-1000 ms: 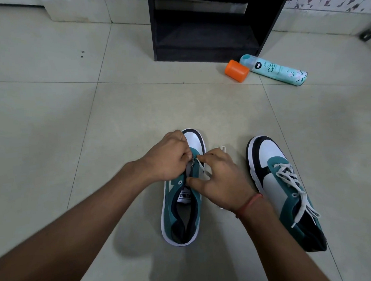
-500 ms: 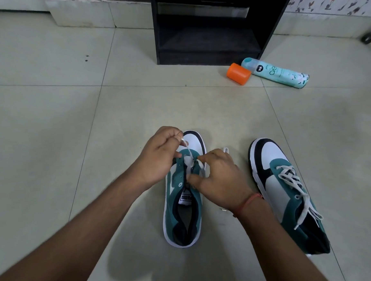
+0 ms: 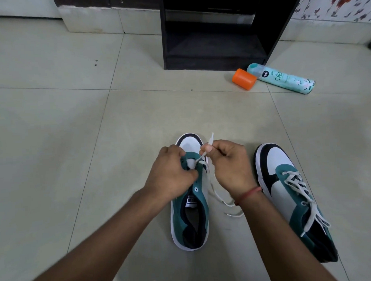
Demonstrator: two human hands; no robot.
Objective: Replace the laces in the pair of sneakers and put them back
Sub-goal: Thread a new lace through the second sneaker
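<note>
At frame centre, my left hand (image 3: pixel 171 179) clenches the tongue end of the unlaced sneaker (image 3: pixel 190 221) on the floor. Just right, my right hand (image 3: pixel 230 166) pinches the white lace (image 3: pixel 208 144) near its stiff tip. The lace looks limp and light. The laced sneaker (image 3: pixel 293 199) lies lower right.

Home: tiled floor (image 3: pixel 73 128), shoe rack (image 3: pixel 213 28)

floor (image 3: pixel 73 124): pale tiles | black shelf unit (image 3: pixel 216 32) | floral wall (image 3: pixel 340 2)
</note>
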